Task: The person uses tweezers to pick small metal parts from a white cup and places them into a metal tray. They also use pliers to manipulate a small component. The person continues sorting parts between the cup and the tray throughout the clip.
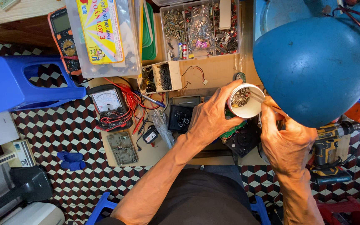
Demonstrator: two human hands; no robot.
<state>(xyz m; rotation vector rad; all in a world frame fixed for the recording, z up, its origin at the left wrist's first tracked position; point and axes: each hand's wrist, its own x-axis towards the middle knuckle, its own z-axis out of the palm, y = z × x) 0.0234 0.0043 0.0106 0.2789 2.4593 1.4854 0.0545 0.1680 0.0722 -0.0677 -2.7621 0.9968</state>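
White plastic cup (246, 101) of small metal parts sits gripped in the left hand (210, 121), fingers curled round its rim. Just right of it, the right hand (286, 143) pinches something too small to tell, under a blue lamp shade (313, 66).

Left hand (211, 118) grips a white cup (246, 101) of small metal parts; right hand (286, 141) fingers touch its rim
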